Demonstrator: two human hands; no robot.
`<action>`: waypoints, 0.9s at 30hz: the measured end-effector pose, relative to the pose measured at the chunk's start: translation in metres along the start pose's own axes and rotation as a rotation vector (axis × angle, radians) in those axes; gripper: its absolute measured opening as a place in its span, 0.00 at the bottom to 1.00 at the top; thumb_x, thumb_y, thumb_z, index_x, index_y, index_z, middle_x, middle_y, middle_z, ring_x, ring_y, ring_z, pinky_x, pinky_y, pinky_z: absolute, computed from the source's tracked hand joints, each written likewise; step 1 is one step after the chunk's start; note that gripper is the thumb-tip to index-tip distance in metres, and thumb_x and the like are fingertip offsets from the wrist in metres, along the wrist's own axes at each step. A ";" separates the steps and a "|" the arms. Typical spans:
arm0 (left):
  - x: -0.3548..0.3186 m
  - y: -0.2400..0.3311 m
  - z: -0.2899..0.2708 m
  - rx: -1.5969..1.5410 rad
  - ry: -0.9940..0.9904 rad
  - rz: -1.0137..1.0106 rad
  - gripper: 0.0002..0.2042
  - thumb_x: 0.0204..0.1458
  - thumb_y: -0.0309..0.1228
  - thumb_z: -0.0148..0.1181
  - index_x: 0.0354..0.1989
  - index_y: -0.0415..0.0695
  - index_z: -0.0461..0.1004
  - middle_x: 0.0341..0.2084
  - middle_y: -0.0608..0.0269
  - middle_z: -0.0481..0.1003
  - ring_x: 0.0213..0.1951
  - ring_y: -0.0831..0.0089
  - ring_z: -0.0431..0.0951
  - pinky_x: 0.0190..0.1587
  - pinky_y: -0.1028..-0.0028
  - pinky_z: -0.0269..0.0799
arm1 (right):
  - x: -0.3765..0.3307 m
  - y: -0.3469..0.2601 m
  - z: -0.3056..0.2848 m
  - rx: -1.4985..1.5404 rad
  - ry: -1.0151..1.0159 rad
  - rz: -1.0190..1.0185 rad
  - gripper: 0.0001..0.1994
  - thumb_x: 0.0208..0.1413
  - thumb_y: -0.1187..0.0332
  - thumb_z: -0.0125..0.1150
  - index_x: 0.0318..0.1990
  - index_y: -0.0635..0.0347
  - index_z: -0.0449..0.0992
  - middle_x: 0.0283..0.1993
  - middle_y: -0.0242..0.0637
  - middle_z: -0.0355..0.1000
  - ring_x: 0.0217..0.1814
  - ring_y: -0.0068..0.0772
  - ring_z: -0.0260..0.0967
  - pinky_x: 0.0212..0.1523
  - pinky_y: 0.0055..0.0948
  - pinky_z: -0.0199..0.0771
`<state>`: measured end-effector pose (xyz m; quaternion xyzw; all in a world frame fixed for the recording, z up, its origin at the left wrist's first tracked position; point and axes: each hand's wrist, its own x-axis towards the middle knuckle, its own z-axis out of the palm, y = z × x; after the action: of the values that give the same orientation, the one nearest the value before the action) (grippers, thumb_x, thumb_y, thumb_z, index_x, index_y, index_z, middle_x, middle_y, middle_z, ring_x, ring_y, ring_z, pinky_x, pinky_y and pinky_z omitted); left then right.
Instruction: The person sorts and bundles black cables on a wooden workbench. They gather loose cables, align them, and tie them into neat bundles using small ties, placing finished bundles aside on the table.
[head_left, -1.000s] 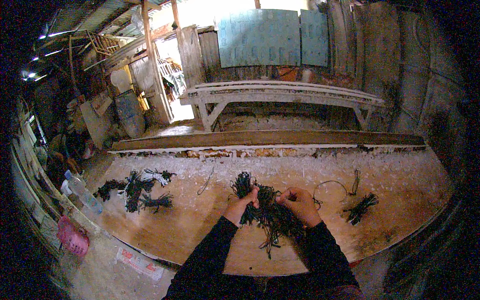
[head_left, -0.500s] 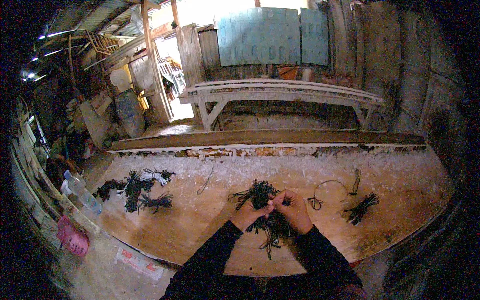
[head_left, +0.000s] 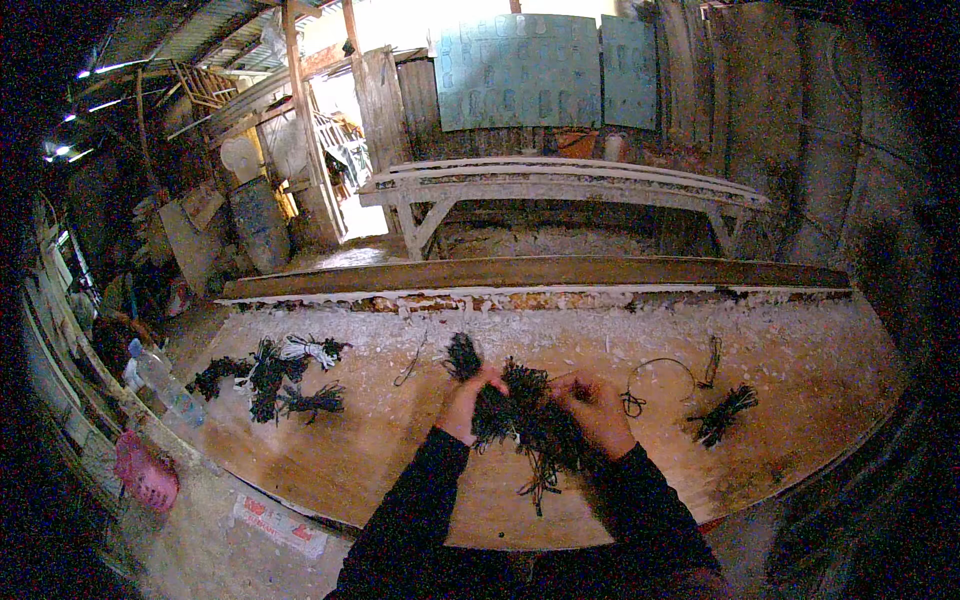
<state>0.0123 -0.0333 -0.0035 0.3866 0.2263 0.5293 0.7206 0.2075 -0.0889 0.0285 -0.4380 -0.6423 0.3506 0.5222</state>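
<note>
At the near middle of the wooden table (head_left: 390,455), my left hand (head_left: 466,402) is closed around a bundle of dark cord (head_left: 462,356), whose tufted end sticks up past the fingers. My right hand (head_left: 597,408) is pinched just right of a heap of dark cord bundles (head_left: 535,425); whatever is between its fingertips is too small to make out. Loose strands trail from the heap toward me. Further left lie several dark bundles (head_left: 268,380) and a pale grey one (head_left: 312,350). One more dark bundle (head_left: 724,415) rests to the right, near a thin loop of cord (head_left: 660,365).
A raised plank (head_left: 540,273) runs along the table's far edge. Beyond it stands a long whitish bench (head_left: 570,180). At the left edge are a clear plastic bottle (head_left: 168,385) and a pink basket (head_left: 148,472). A printed white sack (head_left: 278,525) lies below.
My hands have drawn apart. The left has moved slightly left with the cord bundle, now tilted away from the heap; the right has shifted a little to the right.
</note>
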 end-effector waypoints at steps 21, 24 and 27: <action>-0.001 0.016 -0.014 -0.080 0.222 0.128 0.13 0.51 0.45 0.53 0.27 0.49 0.65 0.23 0.71 0.67 0.23 0.79 0.68 0.26 0.78 0.66 | -0.008 -0.010 0.009 -0.692 -0.134 -0.252 0.08 0.37 0.74 0.60 0.29 0.55 0.74 0.35 0.37 0.71 0.38 0.43 0.68 0.39 0.37 0.66; 0.000 0.014 -0.016 -0.098 0.059 0.164 0.14 0.53 0.46 0.50 0.27 0.48 0.64 0.24 0.69 0.67 0.25 0.77 0.69 0.30 0.77 0.67 | -0.003 -0.011 0.007 -0.579 -0.038 -0.290 0.06 0.39 0.73 0.61 0.28 0.58 0.72 0.34 0.36 0.71 0.37 0.40 0.68 0.41 0.34 0.65; -0.003 0.013 -0.013 -0.044 -0.097 0.108 0.16 0.54 0.48 0.46 0.28 0.46 0.64 0.25 0.68 0.67 0.28 0.76 0.70 0.35 0.76 0.67 | -0.002 -0.008 0.008 -0.233 0.116 -0.240 0.05 0.42 0.71 0.62 0.27 0.59 0.71 0.33 0.33 0.72 0.36 0.33 0.68 0.41 0.30 0.65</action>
<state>-0.0063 -0.0302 -0.0010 0.4075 0.1582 0.5527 0.7096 0.1983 -0.0933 0.0333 -0.4351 -0.6951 0.1831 0.5422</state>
